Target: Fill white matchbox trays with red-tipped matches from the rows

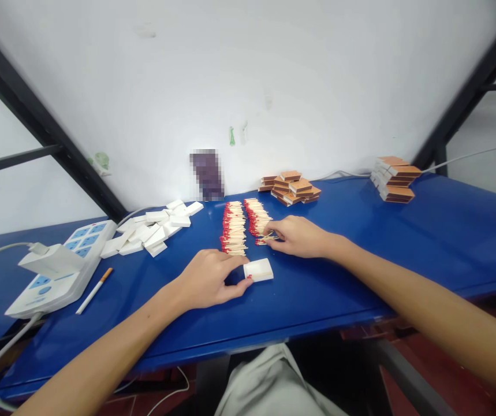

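Between the thumb and fingers of my left hand (213,278) is the left end of a white matchbox tray (260,269), which rests on the blue table. A few red match heads show inside the tray near my thumb. My right hand (296,236) pinches several matches (268,237) at the near end of the right-hand row of matches (255,216). Beside it lies a second, longer row of matches (234,228), red heads to the left, just beyond my left hand.
A heap of white trays (152,228) lies at the left. Brown matchboxes (293,188) are piled by the wall, and more matchboxes (395,179) are stacked at the right. A power strip (68,268) and a cigarette (94,290) lie on the left of the table (338,312).
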A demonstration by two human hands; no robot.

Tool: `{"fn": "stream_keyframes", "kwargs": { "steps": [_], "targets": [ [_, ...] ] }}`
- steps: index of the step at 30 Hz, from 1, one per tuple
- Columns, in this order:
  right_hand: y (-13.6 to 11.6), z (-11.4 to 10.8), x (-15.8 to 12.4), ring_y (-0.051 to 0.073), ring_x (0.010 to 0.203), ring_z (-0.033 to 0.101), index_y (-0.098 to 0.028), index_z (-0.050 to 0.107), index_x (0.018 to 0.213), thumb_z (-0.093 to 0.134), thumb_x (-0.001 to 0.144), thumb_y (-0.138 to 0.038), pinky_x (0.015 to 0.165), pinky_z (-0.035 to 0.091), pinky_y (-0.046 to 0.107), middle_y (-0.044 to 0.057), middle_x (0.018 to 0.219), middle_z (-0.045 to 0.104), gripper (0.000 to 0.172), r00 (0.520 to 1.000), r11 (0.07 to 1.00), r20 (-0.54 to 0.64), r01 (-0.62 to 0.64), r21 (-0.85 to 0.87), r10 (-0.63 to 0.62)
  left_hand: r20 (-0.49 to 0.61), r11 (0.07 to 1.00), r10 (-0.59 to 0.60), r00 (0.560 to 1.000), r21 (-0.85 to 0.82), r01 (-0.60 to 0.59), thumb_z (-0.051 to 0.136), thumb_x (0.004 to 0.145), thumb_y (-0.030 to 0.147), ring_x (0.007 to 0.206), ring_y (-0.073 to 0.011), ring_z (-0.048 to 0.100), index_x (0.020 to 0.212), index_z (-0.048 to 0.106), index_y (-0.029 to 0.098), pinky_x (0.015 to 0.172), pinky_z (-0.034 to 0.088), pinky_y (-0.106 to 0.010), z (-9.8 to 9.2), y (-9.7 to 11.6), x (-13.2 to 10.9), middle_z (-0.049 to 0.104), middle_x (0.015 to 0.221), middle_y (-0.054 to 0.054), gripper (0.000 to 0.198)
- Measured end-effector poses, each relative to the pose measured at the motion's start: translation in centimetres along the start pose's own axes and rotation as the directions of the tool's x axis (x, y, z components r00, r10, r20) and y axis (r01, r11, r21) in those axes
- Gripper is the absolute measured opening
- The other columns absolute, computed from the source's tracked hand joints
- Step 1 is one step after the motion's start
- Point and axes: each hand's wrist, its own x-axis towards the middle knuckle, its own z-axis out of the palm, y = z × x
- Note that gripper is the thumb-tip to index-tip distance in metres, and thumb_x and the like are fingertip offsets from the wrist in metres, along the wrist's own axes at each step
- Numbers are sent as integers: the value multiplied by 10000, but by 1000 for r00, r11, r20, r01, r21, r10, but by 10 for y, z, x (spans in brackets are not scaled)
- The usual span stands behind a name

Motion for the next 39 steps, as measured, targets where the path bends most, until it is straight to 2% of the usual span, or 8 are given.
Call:
{"fn": "stream_keyframes", "kwargs": {
  "steps": [12, 18, 25, 39],
  "targets": [
    [0, 0, 0, 140, 624, 539, -220, 666, 928, 561, 918, -341, 568, 255, 253, 6, 744, 681, 160, 998, 998, -4, 62, 18, -62, -4, 1000, 3, 1000, -19, -3, 583, 920, 394, 571, -171, 630, 1111, 694, 174, 602, 421, -282, 0, -1, 1, 639, 623, 14, 312],
    [0, -3, -2, 122, 590, 491, -209, 648, 875, 562, 864, -244, 569, 249, 251, -7, 716, 653, 94, 994, 994, 5, 105, 44, -105, -8, 1000, 12, 1000, -22, -12, 587, 919, 388, 563, -162, 619, 1092, 691, 180, 608, 405, -275, 0, -1, 1, 636, 619, 18, 290],
    [0, -3, -1, 117, 590, 473, -210, 651, 862, 580, 835, -224, 562, 235, 255, -14, 706, 639, 77, 996, 995, 26, 82, 53, -84, -10, 1000, 13, 1000, -21, -13, 588, 919, 386, 566, -164, 623, 1089, 693, 182, 606, 406, -274, 0, -1, 0, 644, 624, 16, 285],
    [2, 1, 0, 125, 601, 509, -207, 676, 918, 558, 886, -233, 568, 237, 256, -4, 720, 654, 124, 994, 990, 9, 108, 87, -109, -11, 1000, 9, 1000, -16, -9, 587, 921, 398, 560, -166, 618, 1106, 691, 181, 601, 407, -277, 1, -2, 0, 641, 625, 12, 303]
  ]
}}
